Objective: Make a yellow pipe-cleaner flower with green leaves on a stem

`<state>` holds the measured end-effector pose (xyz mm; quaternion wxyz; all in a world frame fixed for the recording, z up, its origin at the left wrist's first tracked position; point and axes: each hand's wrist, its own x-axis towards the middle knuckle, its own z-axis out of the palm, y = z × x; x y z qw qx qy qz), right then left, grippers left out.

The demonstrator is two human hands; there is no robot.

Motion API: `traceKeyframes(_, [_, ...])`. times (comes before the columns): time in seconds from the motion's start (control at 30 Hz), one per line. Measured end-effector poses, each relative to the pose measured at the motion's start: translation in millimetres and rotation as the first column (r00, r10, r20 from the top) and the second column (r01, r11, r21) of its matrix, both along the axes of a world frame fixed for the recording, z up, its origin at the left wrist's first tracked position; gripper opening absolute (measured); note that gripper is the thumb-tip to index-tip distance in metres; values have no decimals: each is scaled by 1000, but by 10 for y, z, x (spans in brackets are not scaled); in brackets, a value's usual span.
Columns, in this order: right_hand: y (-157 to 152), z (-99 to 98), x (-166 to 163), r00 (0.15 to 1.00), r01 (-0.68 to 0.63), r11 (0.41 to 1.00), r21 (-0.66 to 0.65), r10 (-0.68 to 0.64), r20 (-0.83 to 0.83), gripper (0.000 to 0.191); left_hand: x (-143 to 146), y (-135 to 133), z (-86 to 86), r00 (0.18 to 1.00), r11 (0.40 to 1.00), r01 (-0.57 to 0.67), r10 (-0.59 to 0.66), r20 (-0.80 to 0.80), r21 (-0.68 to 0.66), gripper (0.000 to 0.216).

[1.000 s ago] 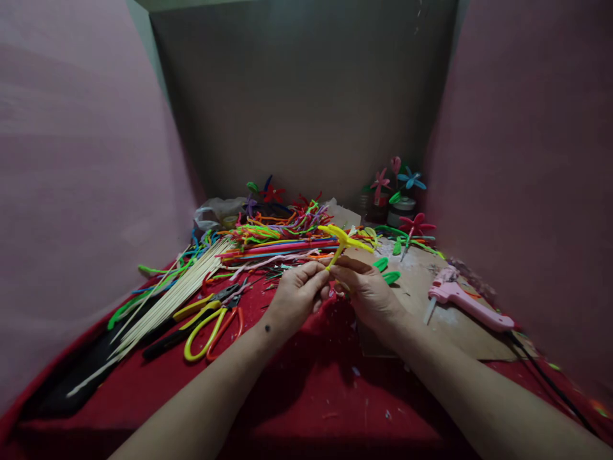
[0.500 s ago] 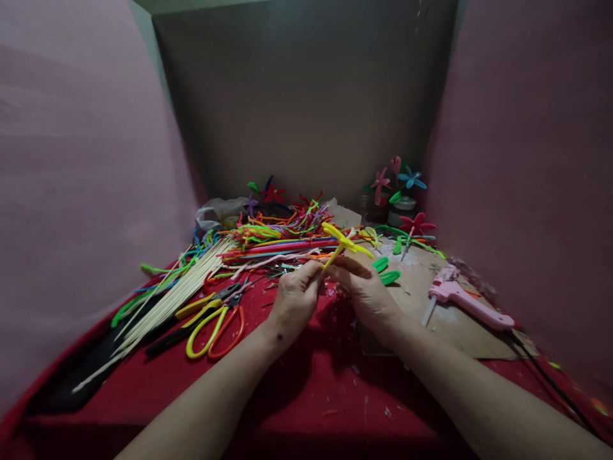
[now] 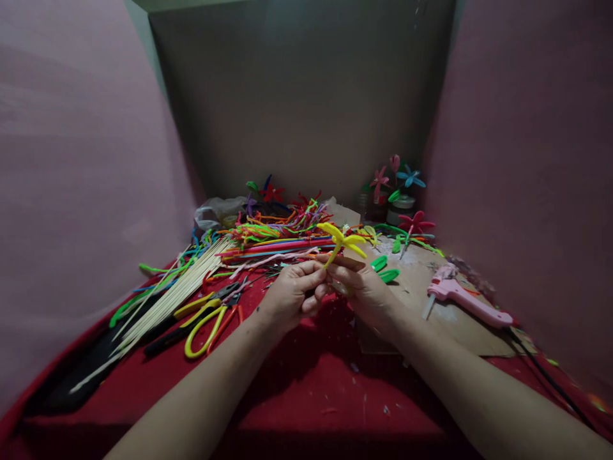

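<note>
A yellow pipe-cleaner flower stands upright between my hands, its petals spread above my fingers. My left hand pinches the lower end of its yellow stem. From the other side my right hand grips the same stem, with fingers closed around it. The fingertips of both hands meet, and they hide the bottom of the stem. Just beyond my right hand, green pipe-cleaner leaves lie on a cardboard sheet.
A pink glue gun rests on the cardboard, its cord trailing right. Scissors, pliers and wooden sticks lie at left. Behind are piled pipe cleaners and finished flowers by a jar. Red cloth covers the table.
The yellow flower has tilted more upright and shifted slightly left. My left hand has rolled, so its curled fingers now show, and its forearm covers part of the scissors.
</note>
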<state>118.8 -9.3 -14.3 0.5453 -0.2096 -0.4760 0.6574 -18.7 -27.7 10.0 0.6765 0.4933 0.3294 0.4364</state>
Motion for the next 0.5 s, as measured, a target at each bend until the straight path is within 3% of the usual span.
traceKeyframes(0.13, [-17,0,6,997,76,997,10,-75,-23,20,-7,3,19,999,1000,27,-28,-35,-8,24])
traceKeyframes(0.3, [-44,-5,-19,993,119,992,31,-118,-19,11,43,-54,37,945,968,-68,140,-296,240,18])
traceKeyframes(0.4, [-48,2,-26,993,114,994,-2,-114,-29,9,70,-80,3,838,871,-89,328,-437,482,12])
traceKeyframes(0.5, [-50,13,-25,993,100,993,-60,-104,-60,10,76,-77,-55,709,740,-104,524,-472,665,10])
